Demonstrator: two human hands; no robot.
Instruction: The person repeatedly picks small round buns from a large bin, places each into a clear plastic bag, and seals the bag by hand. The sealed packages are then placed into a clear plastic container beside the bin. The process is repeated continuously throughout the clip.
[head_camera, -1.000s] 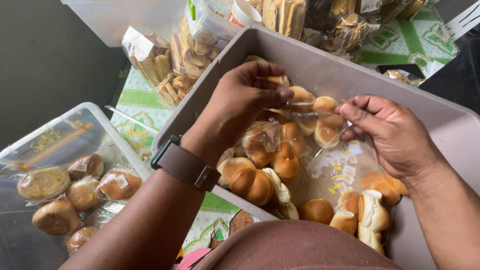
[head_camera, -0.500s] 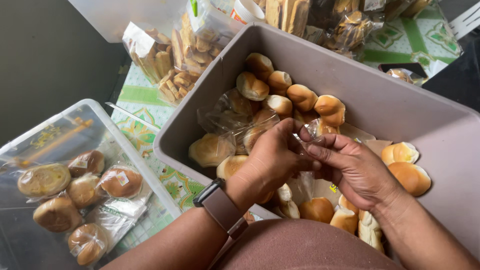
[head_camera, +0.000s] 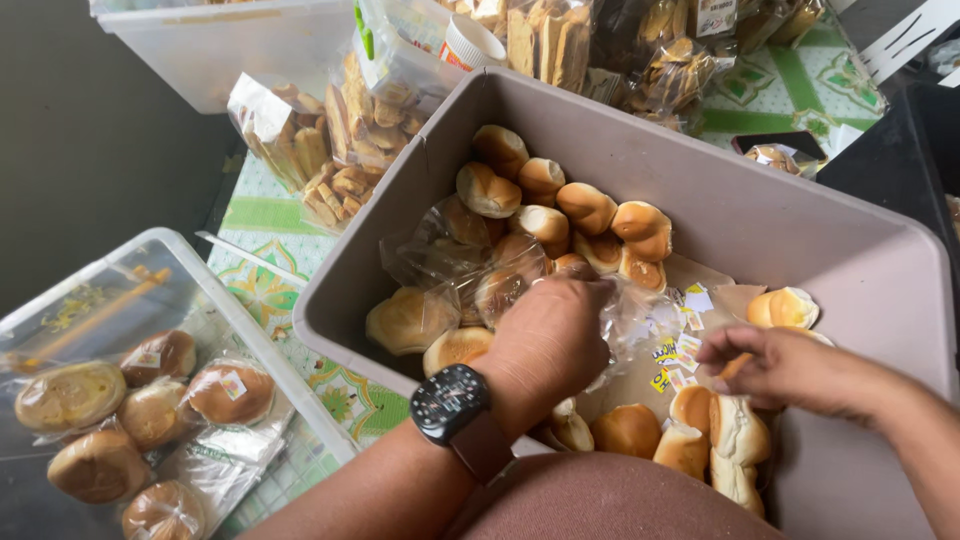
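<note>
You are looking down into a large grey rectangular plastic tub that sits on a green-and-white patterned tablecloth and holds loose golden-brown bread rolls. Your left hand, with a round black wristwatch on its wrist, reaches into the middle of the tub with its fingers curled and pressed together on a crumpled clear plastic bag that already has rolls inside; the bag lies against the tub's near left wall, and the fingertips are hidden behind the knuckles, so the exact pinch is hard to make out. Your right hand hovers just above the tub floor to the right, palm down, fingers loosely bent toward a scatter of small yellow-and-white paper stickers, and you cannot tell whether it holds one. More rolls lie just below that hand at the tub's near edge. To the left, outside the tub, a clear plastic lidded box holds round buns wrapped singly in clear film. Beyond the tub, clear bags of pale brown rusk-like biscuit pieces lean beside a white plastic container.
</note>
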